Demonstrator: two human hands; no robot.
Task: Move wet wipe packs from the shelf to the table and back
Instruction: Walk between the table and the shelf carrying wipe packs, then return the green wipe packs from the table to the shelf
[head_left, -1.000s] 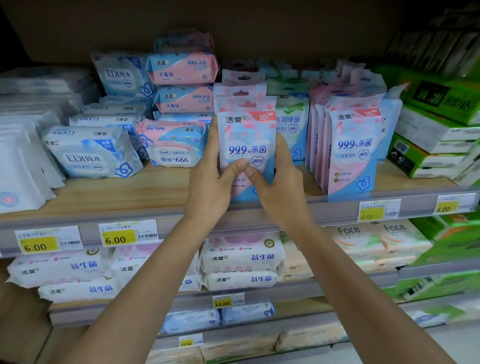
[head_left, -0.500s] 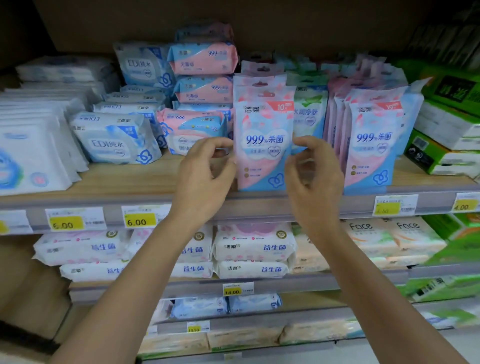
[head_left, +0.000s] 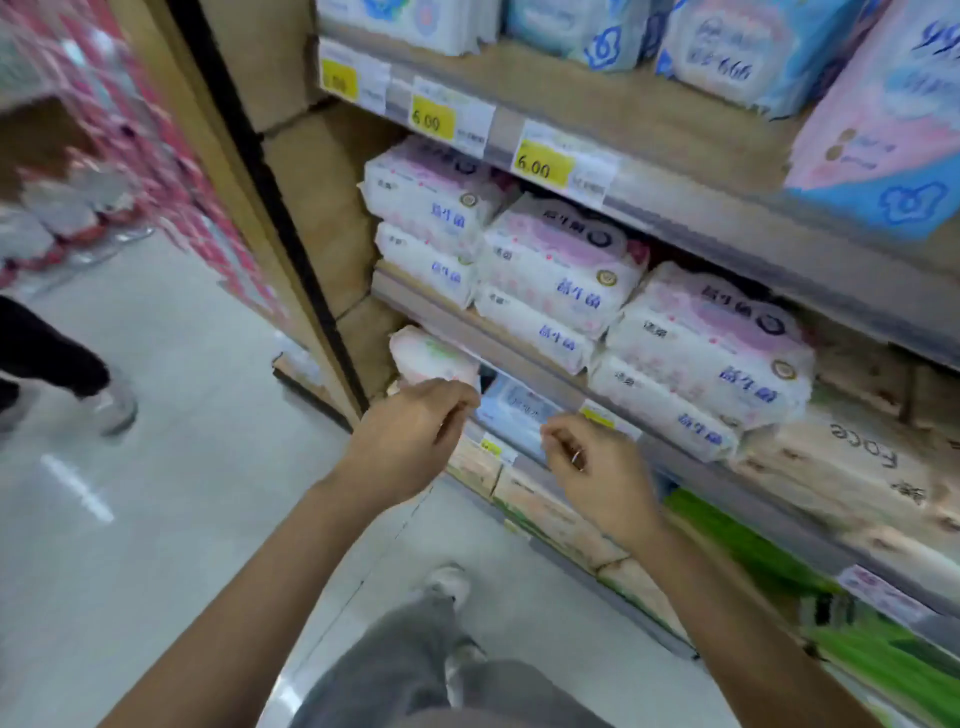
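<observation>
Step in hand: judging by two empty hands and a gaze angled down the aisle, this looks like a gap between carries, not a grasp or a set-down.
Left hand: the left hand (head_left: 410, 441) hangs in front of the lower shelves with its fingers loosely curled, and it holds nothing.
Right hand: the right hand (head_left: 597, 467) is just beside the left, also loosely curled and empty, with a ring showing on one finger.
Task's thing: a pink-and-blue wet wipe pack (head_left: 883, 119) stands upright at the front edge of the top shelf (head_left: 597, 98), up and to the right, well apart from both hands.
Other stock: white-and-pink packs (head_left: 561, 260) are stacked on the shelf below. A pale blue pack (head_left: 514, 410) lies just behind the hands, which do not touch it.
Table: not in view, so its direction cannot be told.
Surroundings: yellow price tags (head_left: 543, 163) line the shelf edge, and pale floor (head_left: 156, 467) fills the left side. Another person's leg (head_left: 62, 358) is at the far left.
Picture quality: motion blur is heavy, so the print on the packs is mostly unreadable.
Next move: probably either a reach up and right to take a pack from the top shelf, or a turn toward the table for one waiting there. A reach would mean raising both hands well above where they hang and closing on the pack's sides without knocking its neighbours.
</observation>
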